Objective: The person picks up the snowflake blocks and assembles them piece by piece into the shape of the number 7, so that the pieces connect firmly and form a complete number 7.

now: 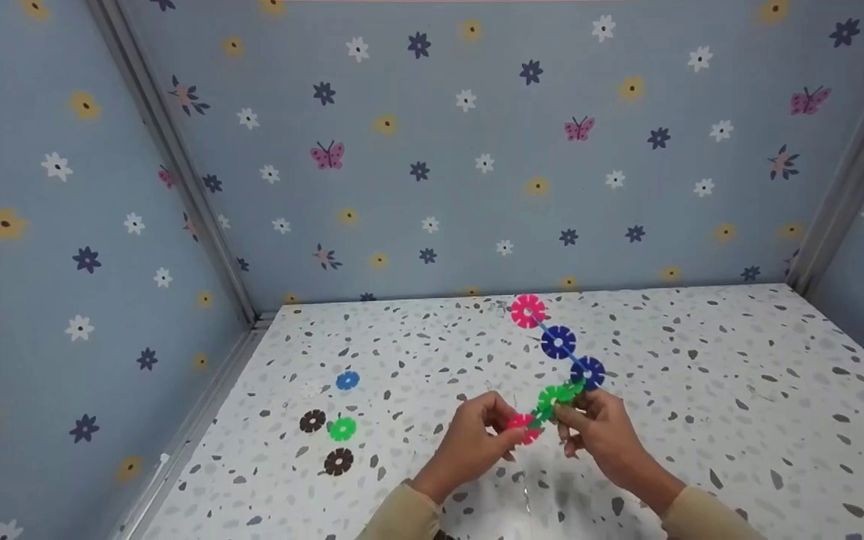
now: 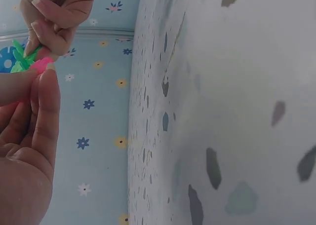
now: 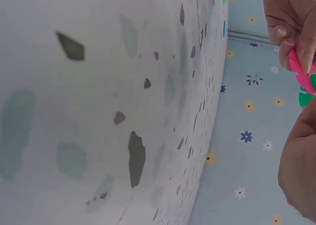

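A chain of notched plastic discs is held up over the table between both hands. My left hand (image 1: 477, 439) pinches a pink disc (image 1: 525, 428) at the chain's near end, thumb and fingertips on its rim. My right hand (image 1: 604, 431) pinches the green discs (image 1: 553, 401) beside it. From there the chain runs up and away through two dark blue discs (image 1: 558, 342), with thin blue discs seen edge-on between them, to another pink disc (image 1: 528, 310) at the far end. In the left wrist view the pink disc (image 2: 43, 65) sits between both hands' fingertips.
Loose discs lie on the speckled table (image 1: 417, 352) at the left: a blue disc (image 1: 347, 380), a green disc (image 1: 343, 429), a dark brown disc (image 1: 313, 421) and another brown disc (image 1: 338, 461). Flower-printed panels (image 1: 447, 150) wall the table at the back and sides.
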